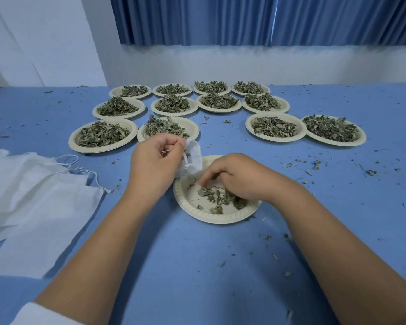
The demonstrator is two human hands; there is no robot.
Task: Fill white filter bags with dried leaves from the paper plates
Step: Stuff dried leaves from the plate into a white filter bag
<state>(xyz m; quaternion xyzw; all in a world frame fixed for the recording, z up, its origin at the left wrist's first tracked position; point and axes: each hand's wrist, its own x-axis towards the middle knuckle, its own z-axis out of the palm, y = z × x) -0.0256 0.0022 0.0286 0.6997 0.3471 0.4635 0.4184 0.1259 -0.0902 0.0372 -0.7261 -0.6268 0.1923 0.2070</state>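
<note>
Your left hand (154,165) pinches the limp filter bag (193,156) by its rim, just beyond your right hand (239,177), whose fingers curl round the dried leaves (217,198) on the plate (211,218) beneath. They're likely light and brittle: gather loosely, by the stems.

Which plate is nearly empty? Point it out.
The plate nearest the person, under the right hand: only a few leaves lie on it, while the other plates behind it are heaped full.
</note>
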